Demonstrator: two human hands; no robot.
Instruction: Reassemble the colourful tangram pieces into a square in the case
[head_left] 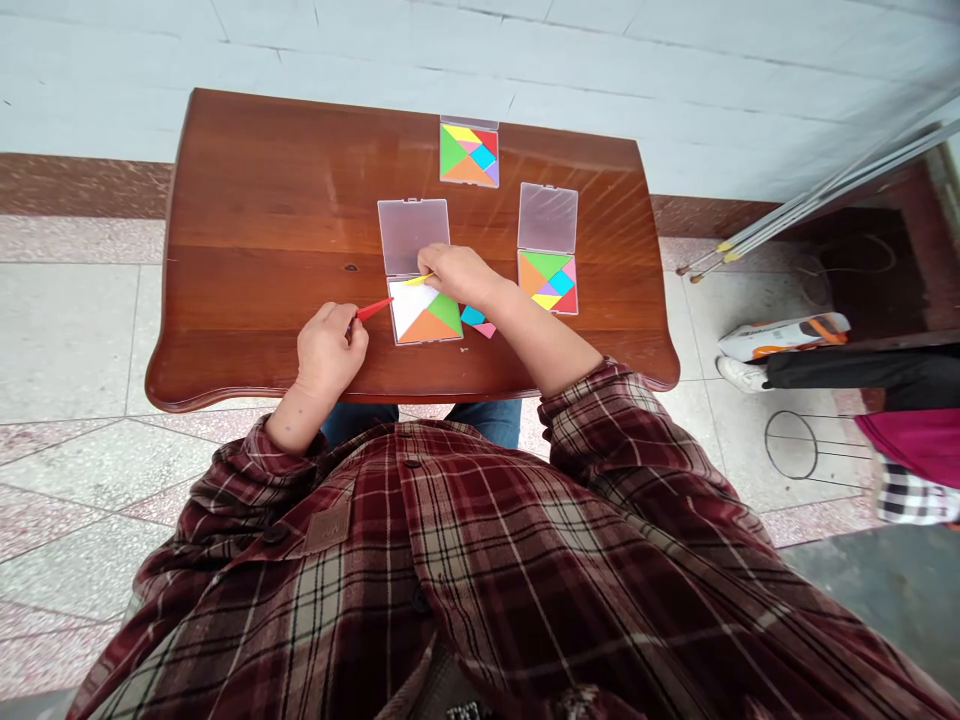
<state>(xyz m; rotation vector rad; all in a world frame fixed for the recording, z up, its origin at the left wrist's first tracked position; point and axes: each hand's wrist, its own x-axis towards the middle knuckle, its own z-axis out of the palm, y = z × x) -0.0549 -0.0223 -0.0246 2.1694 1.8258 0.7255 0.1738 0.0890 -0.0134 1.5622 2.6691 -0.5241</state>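
In front of me lies an opened clear tangram case [413, 237], its lid folded back. Inside it sit an orange triangle [430, 326] and a green triangle [448, 314], beside a bare white area. My left hand [330, 345], left of the case, is closed on a red tangram piece [374, 308] whose tip reaches the case's left edge. My right hand [455, 270] pinches a yellow tangram piece [419, 281] over the upper part of the white area. Close to the right forearm, a blue piece [472, 316] and a pink piece [486, 330] lie on the table.
Two more open cases with filled tangrams stand on the wooden table [262, 220]: one at the back [469, 155], one to the right [548, 283]. A wall [337, 60] runs behind. On the right are crutches [810, 190] and part of another person [825, 370].
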